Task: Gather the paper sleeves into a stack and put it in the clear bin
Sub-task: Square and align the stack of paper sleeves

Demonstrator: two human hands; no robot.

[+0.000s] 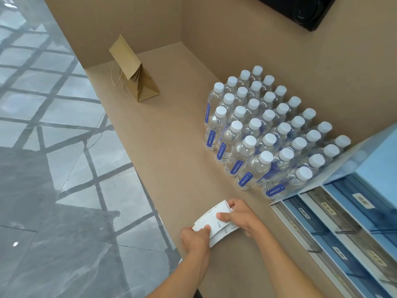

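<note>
Low in the frame, the left hand [194, 236] and right hand [238, 214] both grip a stack of white paper sleeves [214, 222], beside blue labelled drawers [335, 229] whose contents cannot be made out.

tan counter [171, 147] runs along a glossy grey floor [53, 147] showing dark grid reflections. folded brown paper bags [134, 77], string handles visible, lean in a tent shape near the far end of the counter. block of clear water bottles [268, 134] stands upright in tight rows against the tan wall [247, 39]; white caps, blue labels. just beside the bottles, at right, blue drawer organiser [343, 216] with small labelled fronts; text not legible. black panel [305, 11] mounted on the wall at top right.
</note>
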